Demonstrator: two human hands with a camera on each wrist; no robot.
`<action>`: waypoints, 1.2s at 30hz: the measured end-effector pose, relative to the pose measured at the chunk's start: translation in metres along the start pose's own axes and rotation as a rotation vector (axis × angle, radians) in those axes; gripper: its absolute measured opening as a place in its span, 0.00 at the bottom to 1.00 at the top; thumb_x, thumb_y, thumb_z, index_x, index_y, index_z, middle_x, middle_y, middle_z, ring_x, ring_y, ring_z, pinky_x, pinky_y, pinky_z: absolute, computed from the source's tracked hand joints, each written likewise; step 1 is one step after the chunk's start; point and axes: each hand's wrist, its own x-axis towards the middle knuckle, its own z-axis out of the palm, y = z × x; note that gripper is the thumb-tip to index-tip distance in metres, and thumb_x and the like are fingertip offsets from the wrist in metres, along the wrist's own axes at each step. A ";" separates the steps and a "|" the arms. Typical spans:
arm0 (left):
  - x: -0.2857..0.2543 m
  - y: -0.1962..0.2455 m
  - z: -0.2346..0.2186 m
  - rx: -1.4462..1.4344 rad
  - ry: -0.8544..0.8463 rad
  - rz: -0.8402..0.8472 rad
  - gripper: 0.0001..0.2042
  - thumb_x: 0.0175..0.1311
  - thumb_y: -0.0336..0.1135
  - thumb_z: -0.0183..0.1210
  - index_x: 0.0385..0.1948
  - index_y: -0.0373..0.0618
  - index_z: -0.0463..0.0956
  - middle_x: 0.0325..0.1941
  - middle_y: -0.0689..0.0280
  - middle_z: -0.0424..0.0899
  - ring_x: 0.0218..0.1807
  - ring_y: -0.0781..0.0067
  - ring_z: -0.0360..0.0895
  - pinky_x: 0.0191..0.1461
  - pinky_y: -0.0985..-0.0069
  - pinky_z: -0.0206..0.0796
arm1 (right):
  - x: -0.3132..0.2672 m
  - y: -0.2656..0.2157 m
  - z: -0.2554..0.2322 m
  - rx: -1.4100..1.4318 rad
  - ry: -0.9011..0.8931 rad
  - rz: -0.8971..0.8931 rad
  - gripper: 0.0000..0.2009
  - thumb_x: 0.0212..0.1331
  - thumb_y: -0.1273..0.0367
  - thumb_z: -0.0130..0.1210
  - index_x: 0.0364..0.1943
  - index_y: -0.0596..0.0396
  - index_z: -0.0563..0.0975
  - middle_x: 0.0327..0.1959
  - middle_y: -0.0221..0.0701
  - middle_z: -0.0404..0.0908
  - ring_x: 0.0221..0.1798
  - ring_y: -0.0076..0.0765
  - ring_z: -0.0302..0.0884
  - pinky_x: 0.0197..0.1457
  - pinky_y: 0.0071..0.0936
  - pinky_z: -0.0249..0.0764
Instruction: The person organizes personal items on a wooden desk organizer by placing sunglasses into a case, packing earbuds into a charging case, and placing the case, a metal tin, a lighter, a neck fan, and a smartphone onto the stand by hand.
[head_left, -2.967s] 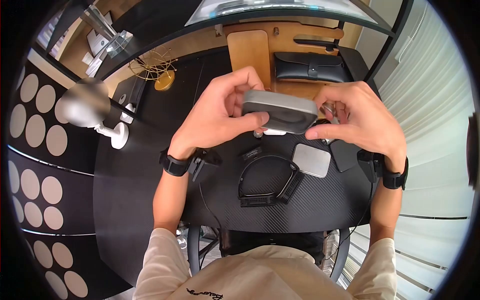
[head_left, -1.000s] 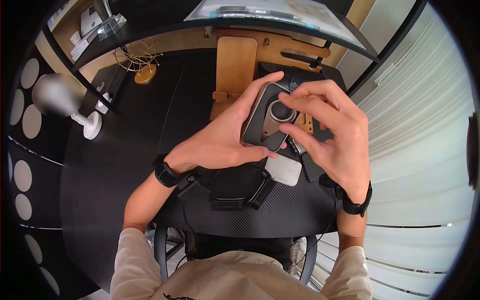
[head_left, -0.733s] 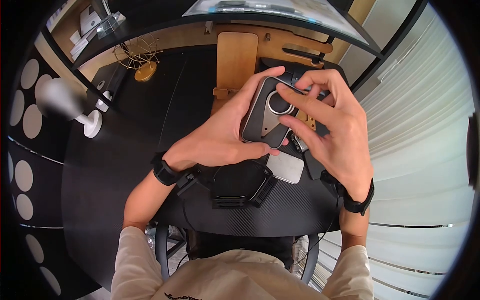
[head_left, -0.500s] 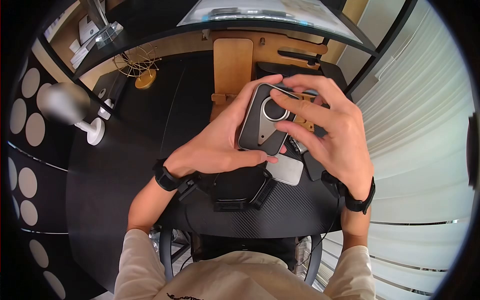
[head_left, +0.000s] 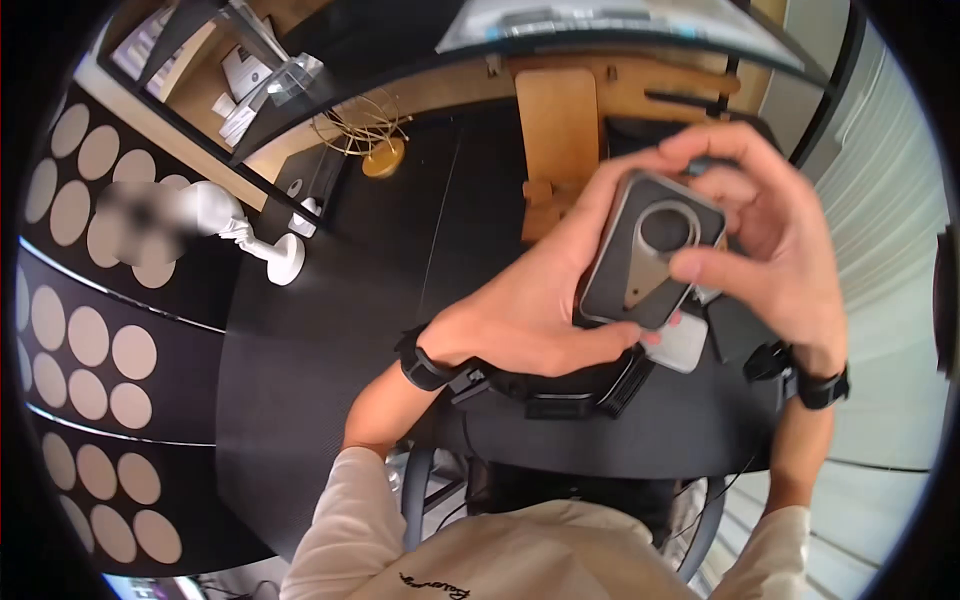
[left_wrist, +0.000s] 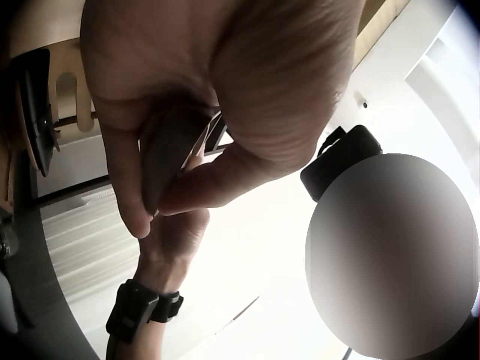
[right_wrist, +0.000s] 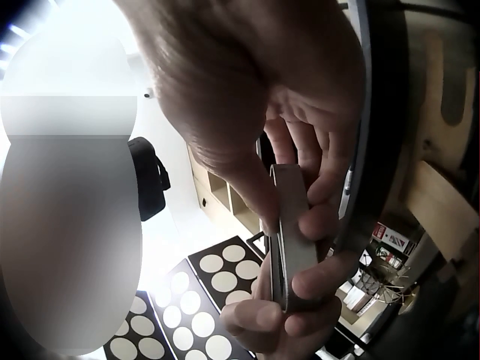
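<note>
The flat case [head_left: 652, 252] sits between left grip [head_left: 540, 310] and right grip [head_left: 770, 240].

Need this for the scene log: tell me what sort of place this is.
Probably a showroom or design office, not a workshop. A round black table stands by shelving with display items, a gold wire ornament and a white figurine. Both hands hold a flat grey device above it.

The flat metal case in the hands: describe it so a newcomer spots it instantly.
Above the round black table, both hands meet in front of the chest. The left hand grips a flat grey case while the right hand pinches it. Unlike the plain silver lid lying below, it shows a dark face with a ringed teardrop plate.
</note>
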 end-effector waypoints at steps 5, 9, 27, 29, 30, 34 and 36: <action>0.008 0.004 0.009 -0.064 0.169 -0.121 0.30 0.76 0.37 0.57 0.75 0.46 0.54 0.63 0.58 0.76 0.51 0.62 0.85 0.48 0.68 0.83 | 0.004 0.013 0.002 -0.078 -0.006 -0.063 0.28 0.53 0.87 0.65 0.61 0.60 0.72 0.45 0.32 0.85 0.51 0.26 0.84 0.52 0.24 0.81; 0.015 -0.007 0.003 -0.071 0.162 -0.050 0.21 0.83 0.42 0.48 0.69 0.43 0.62 0.60 0.63 0.76 0.52 0.76 0.82 0.46 0.75 0.81 | 0.004 0.018 -0.002 -0.256 -0.026 -0.100 0.27 0.56 0.84 0.66 0.61 0.57 0.73 0.43 0.29 0.84 0.52 0.25 0.83 0.52 0.26 0.81; 0.011 -0.004 -0.013 0.148 0.326 0.032 0.19 0.71 0.27 0.64 0.61 0.36 0.73 0.55 0.60 0.84 0.47 0.78 0.84 0.40 0.81 0.80 | 0.005 0.013 -0.023 -0.282 0.024 -0.031 0.20 0.66 0.76 0.64 0.61 0.60 0.76 0.30 0.24 0.86 0.31 0.12 0.76 0.34 0.16 0.69; 0.009 -0.003 -0.014 0.163 0.328 0.025 0.19 0.71 0.27 0.64 0.61 0.36 0.73 0.55 0.60 0.84 0.46 0.80 0.83 0.38 0.82 0.80 | 0.006 0.014 -0.019 -0.275 0.034 -0.032 0.20 0.66 0.76 0.64 0.61 0.59 0.76 0.31 0.23 0.86 0.32 0.13 0.78 0.35 0.16 0.70; 0.009 -0.001 -0.014 0.187 0.319 -0.001 0.19 0.71 0.27 0.64 0.61 0.36 0.73 0.54 0.60 0.85 0.44 0.81 0.83 0.37 0.83 0.79 | 0.006 0.012 -0.021 -0.300 0.025 -0.016 0.20 0.65 0.77 0.64 0.61 0.59 0.77 0.30 0.24 0.86 0.33 0.14 0.80 0.36 0.16 0.70; 0.010 -0.001 -0.017 0.254 0.319 -0.019 0.19 0.70 0.27 0.65 0.61 0.36 0.73 0.53 0.61 0.85 0.42 0.83 0.83 0.35 0.85 0.78 | 0.007 0.013 -0.021 -0.421 0.037 -0.020 0.21 0.64 0.76 0.64 0.61 0.59 0.76 0.30 0.25 0.87 0.31 0.14 0.78 0.36 0.17 0.71; 0.010 -0.005 -0.018 0.232 0.335 0.023 0.19 0.71 0.28 0.65 0.61 0.38 0.74 0.52 0.62 0.86 0.41 0.83 0.83 0.34 0.86 0.77 | 0.008 0.018 -0.019 -0.377 0.048 -0.021 0.21 0.64 0.76 0.64 0.61 0.59 0.77 0.30 0.26 0.87 0.31 0.14 0.77 0.36 0.17 0.71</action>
